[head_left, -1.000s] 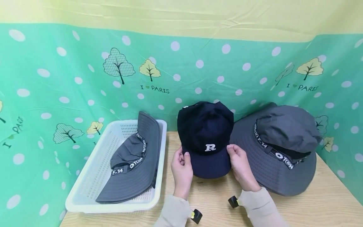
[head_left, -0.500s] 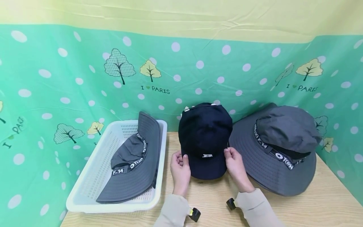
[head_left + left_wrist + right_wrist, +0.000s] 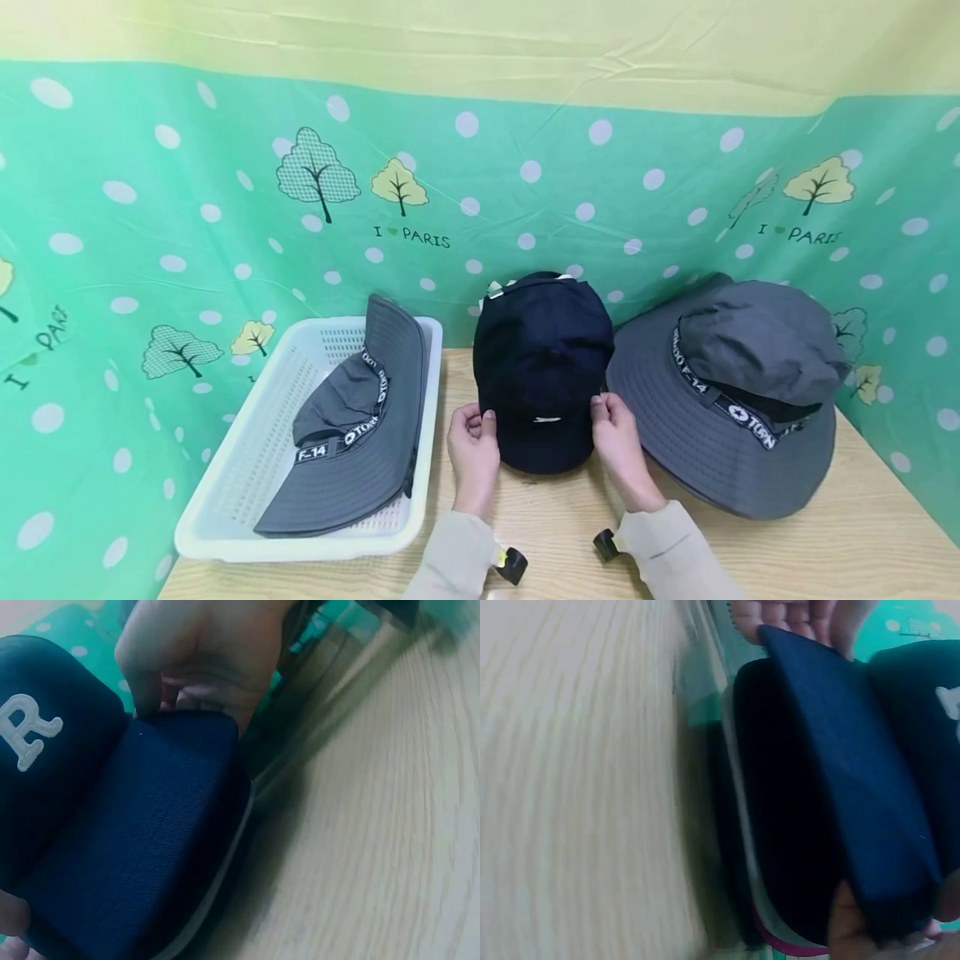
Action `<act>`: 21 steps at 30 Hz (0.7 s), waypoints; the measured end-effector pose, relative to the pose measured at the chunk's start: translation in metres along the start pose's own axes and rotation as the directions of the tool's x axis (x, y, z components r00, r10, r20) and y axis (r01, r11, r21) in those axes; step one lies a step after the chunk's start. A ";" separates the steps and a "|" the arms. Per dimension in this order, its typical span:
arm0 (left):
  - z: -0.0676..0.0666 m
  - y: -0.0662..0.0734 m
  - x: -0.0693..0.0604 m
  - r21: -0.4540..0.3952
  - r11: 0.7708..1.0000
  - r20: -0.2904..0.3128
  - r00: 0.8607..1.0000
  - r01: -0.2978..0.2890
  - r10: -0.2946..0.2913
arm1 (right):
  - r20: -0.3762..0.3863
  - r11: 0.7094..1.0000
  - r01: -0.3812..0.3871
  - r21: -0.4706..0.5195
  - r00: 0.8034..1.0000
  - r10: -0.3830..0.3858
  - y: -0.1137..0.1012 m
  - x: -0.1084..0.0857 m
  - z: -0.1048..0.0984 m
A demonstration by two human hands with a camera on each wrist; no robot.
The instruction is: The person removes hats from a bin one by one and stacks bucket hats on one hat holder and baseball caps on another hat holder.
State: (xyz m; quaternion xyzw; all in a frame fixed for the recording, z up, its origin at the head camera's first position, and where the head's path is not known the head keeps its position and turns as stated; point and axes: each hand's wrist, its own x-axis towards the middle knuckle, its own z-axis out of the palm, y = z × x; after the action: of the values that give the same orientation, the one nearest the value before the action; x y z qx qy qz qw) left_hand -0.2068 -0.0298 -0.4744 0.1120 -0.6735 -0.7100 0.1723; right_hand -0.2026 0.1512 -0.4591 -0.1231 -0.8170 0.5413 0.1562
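A dark navy baseball cap (image 3: 543, 358) with a white R stands between my hands at the back of the table, tilted so its crown faces up. My left hand (image 3: 472, 454) pinches the left edge of its brim (image 3: 142, 817) between thumb and fingers. At the opposite brim edge, my right hand (image 3: 621, 446) pinches in the same way. The right wrist view looks under the raised brim (image 3: 855, 772); beneath it lies another dark brim with a pale edge, and a strip of pink shows at the bottom.
To the left, a white plastic basket (image 3: 303, 550) holds a grey wide-brimmed hat (image 3: 367, 475). Another grey wide-brimmed hat (image 3: 757, 333) sits close on the right, near my right hand. A green dotted curtain (image 3: 525, 192) hangs behind the wooden table (image 3: 558, 533).
The cap's front has tipped downward, so the R looks flattened and more of the crown's top shows. Both hands have lowered slightly with the brim, keeping hold of it.
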 end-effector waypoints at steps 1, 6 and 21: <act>0.000 0.002 -0.001 -0.012 1.000 0.005 1.000 -0.015 0.015 | -0.017 1.000 0.001 0.017 1.000 0.000 -0.001 -0.001 0.000; 0.000 0.020 -0.005 -0.068 0.993 0.030 0.995 -0.094 0.096 | -0.105 0.991 0.030 0.133 0.994 -0.016 -0.015 -0.003 -0.005; 0.001 0.053 0.002 -0.104 0.984 0.067 0.986 -0.143 0.150 | -0.046 0.959 -0.106 0.262 0.991 0.122 -0.050 0.012 -0.023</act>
State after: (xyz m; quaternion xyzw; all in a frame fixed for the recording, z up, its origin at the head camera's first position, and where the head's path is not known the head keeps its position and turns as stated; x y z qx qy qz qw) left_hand -0.2038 -0.0314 -0.4216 0.0268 -0.6501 -0.7314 0.2042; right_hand -0.2067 0.1562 -0.4030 -0.1652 -0.7255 0.6475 0.1645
